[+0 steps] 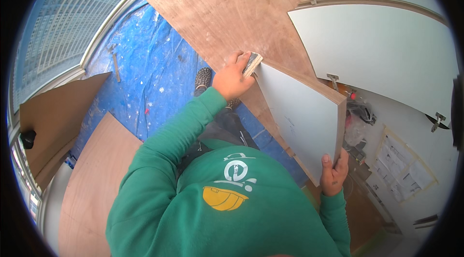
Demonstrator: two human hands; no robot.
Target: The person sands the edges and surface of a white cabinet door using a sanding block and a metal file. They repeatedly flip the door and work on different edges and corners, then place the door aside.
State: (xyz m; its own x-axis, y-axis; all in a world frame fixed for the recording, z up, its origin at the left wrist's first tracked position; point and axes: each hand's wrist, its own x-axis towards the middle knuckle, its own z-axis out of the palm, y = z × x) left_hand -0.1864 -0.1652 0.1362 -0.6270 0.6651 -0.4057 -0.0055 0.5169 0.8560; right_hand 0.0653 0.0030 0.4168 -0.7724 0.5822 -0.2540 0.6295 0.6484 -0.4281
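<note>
My left hand [235,77] is closed around a small block [252,65] with a layered, plywood-like edge and a dark grey face. The block lies at the far corner of a white-faced board [299,112] with brown wooden edges. That board stands tilted on its edge in front of me, with faint pencil marks on its white face. At its near corner my right hand [333,174] grips the board's edge, thumb on the white face. Beneath and beyond the board is a large plywood sheet [232,10]. Whether the block touches the board is hard to tell.
Blue plastic sheeting [145,61] covers the floor at left, with a thin strip [116,68] on it. Brown cardboard [61,115] and a curved-looking plywood piece [98,188] stand nearer. At right are a large white door panel [377,47] with hinges, taped drawings [404,168] and clutter.
</note>
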